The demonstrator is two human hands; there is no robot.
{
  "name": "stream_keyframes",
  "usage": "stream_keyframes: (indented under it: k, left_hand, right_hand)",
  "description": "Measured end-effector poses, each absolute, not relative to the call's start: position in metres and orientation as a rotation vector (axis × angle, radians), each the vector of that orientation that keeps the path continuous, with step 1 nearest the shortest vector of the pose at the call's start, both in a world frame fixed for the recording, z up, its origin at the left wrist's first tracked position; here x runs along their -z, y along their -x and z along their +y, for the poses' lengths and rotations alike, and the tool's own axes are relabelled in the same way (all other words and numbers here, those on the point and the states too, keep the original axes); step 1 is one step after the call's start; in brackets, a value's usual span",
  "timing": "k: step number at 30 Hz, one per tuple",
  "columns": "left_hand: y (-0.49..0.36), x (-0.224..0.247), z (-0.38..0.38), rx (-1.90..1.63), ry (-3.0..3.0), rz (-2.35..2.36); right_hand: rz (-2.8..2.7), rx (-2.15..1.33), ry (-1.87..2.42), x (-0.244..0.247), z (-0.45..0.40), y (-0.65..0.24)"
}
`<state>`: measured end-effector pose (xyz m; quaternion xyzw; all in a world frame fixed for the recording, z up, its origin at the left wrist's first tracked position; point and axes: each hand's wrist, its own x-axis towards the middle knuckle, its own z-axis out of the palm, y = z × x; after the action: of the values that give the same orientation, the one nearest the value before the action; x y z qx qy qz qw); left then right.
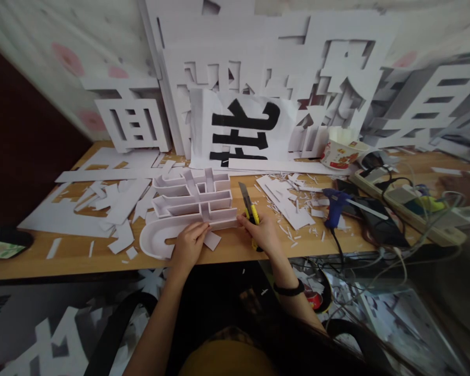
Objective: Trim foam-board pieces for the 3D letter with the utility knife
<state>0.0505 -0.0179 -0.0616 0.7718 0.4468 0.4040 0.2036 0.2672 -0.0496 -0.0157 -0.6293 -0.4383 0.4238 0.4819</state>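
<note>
A white foam-board character (pixel 166 224) with upright side walls lies on its back near the table's front edge. My left hand (pixel 190 243) is closed at its near side, with the fingertips pinching the strip wall there. A yellow and black utility knife (pixel 247 201) is gripped in my right hand (pixel 261 232), its blade out and pointing away from me. The thumb and fingertip of that hand also touch the right end of the near strip. A small white offcut (pixel 212 240) lies between my hands.
White scraps (pixel 117 201) cover the left, with slivers (pixel 290 209) at right. A blue glue gun (pixel 336 203), phone (pixel 382 219), power strip (pixel 407 209) and cables lie right. A paper cup (pixel 340 151) and a printed sheet (pixel 243 128) stand behind. Another person's hand (pixel 462 185) shows far right.
</note>
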Motion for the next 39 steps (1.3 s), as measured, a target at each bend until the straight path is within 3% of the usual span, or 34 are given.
stream_keyframes:
  k: [19,28,39]
  left_hand:
    - [-0.062,0.040,-0.021,-1.142,-2.314,1.218]
    - [-0.090,0.032,-0.012,-0.955,-2.483,1.026]
    - [-0.093,0.053,-0.009,-1.002,-2.504,1.087]
  right_hand:
    - [-1.081,-1.004,1.546,0.022,-0.048,-0.267]
    - [-1.148,-0.958,1.535,0.026,-0.049,-0.267]
    - [-0.989,-0.590,1.751,0.034,-0.062,-0.306]
